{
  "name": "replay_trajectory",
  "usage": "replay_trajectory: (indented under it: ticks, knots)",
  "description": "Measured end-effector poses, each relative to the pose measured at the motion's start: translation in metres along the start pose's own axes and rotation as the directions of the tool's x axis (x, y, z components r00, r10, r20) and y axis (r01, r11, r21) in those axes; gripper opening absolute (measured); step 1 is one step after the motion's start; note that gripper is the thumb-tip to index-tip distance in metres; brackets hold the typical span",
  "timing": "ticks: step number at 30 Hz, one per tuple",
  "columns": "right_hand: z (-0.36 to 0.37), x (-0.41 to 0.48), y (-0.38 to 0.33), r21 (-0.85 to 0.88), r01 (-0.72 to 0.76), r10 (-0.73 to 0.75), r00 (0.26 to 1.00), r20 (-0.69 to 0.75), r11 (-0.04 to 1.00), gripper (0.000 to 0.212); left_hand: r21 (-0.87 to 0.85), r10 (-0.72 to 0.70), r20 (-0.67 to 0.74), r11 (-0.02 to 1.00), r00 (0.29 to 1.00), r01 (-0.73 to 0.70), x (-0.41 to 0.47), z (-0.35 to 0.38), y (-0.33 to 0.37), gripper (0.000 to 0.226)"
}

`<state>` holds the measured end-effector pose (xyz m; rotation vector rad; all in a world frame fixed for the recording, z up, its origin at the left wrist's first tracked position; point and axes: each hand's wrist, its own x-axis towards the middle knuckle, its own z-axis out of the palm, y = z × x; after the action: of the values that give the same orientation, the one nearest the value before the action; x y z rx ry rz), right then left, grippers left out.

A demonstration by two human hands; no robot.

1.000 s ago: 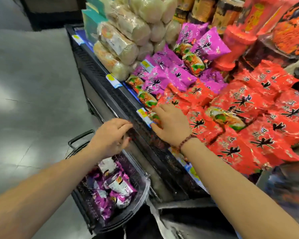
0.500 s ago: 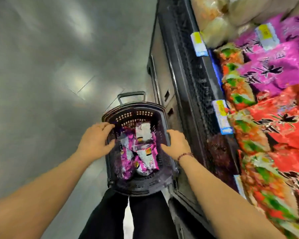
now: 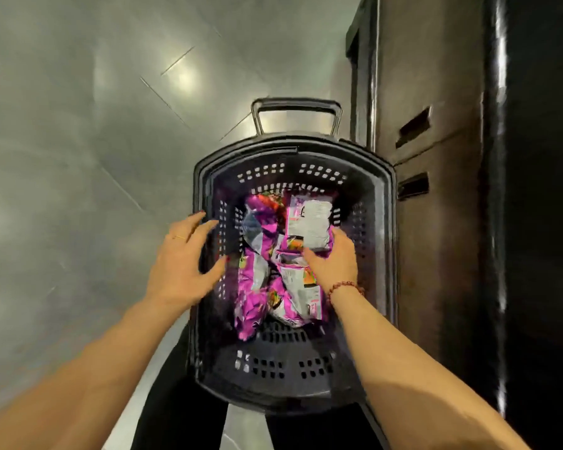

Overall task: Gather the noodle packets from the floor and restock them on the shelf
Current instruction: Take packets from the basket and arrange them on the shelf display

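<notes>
Hovering over the black basket (image 3: 382, 203): right hand (image 3: 333, 264) fingers curling round a purple noodle packet (image 3: 311, 222), left hand (image 3: 181, 267) fingers spreading wide by the rim, holding nothing.

No text, brand or number can be read. The purple noodle packets (image 3: 261, 287) in the black basket (image 3: 293, 150) show pale printed back panels. The plainest panel lies at one o'clock in the pile, but its grey lines of print are too blurred to make out.
</notes>
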<state>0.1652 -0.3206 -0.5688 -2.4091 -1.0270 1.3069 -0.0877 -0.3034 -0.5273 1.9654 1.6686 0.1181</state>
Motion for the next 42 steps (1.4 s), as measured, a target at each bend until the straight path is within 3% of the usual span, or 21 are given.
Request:
replay_trajectory:
  ticks: [4,8,12,18,22,24,27,30,33,35,37,40,42]
  knots:
    - [0.05,0.051,0.014,-0.053,-0.021,0.017,0.997,-0.076,0.998,0.085,-0.031,0.054,-0.018,0.998,0.998,-0.054,0.024,0.032,-0.034,0.072]
    - [0.091,0.091,0.017,-0.171,-0.136,0.123,0.989,-0.088,0.976,0.115,-0.036,0.202,-0.103,0.978,0.974,-0.206,0.037,0.054,-0.058,0.076]
    - [0.121,0.114,0.018,-0.228,-0.226,0.199,0.971,-0.136,0.947,0.134,-0.07,0.235,-0.169,0.966,0.957,-0.249,0.04,0.065,-0.065,0.074]
    - [0.119,0.126,0.031,-0.101,-0.244,0.205,0.932,-0.299,0.964,0.106,-0.096,0.219,-0.202,0.966,0.955,-0.242,0.04,0.067,-0.061,0.072]
    - [0.086,0.113,0.045,0.25,-0.125,0.196,0.939,-0.282,0.96,0.082,-0.104,0.179,-0.167,0.975,0.969,-0.198,0.037,0.066,-0.061,0.074]
    - [0.065,0.095,0.047,0.518,-0.095,0.222,0.956,-0.19,0.85,0.068,-0.091,0.146,-0.129,0.983,0.981,-0.158,0.036,0.061,-0.058,0.076]
    - [0.036,0.064,0.041,0.832,-0.175,0.204,0.976,0.076,0.526,0.046,-0.072,0.088,-0.047,0.993,0.995,-0.091,0.034,0.051,-0.048,0.079]
    - [0.015,0.035,0.03,0.895,-0.309,0.124,0.951,0.284,0.322,0.052,-0.128,-0.011,0.017,0.992,1.0,0.013,0.032,0.035,-0.029,0.083]
    - [0.0,0.01,0.011,0.842,-0.457,0.057,0.886,0.461,0.287,0.057,-0.253,-0.021,0.027,0.967,0.999,0.027,0.034,0.021,-0.009,0.08]
    - [-0.003,-0.002,-0.003,0.823,-0.513,0.009,0.85,0.527,0.244,0.054,-0.461,-0.077,0.168,0.875,0.983,0.147,0.038,0.012,0.006,0.085]
    - [-0.002,-0.011,-0.017,0.797,-0.561,-0.045,0.811,0.584,0.226,0.063,-0.647,-0.13,0.399,0.661,0.908,0.379,0.045,0.005,0.022,0.075]
    - [0.004,-0.017,-0.034,0.722,-0.625,-0.065,0.741,0.668,0.298,0.039,-0.657,-0.093,0.682,0.357,0.725,0.664,0.055,-0.004,0.04,0.035]
    - [0.01,-0.016,-0.038,0.696,-0.64,-0.063,0.72,0.691,0.324,0.028,-0.626,-0.076,0.735,0.305,0.674,0.717,0.061,-0.008,0.04,0.027]
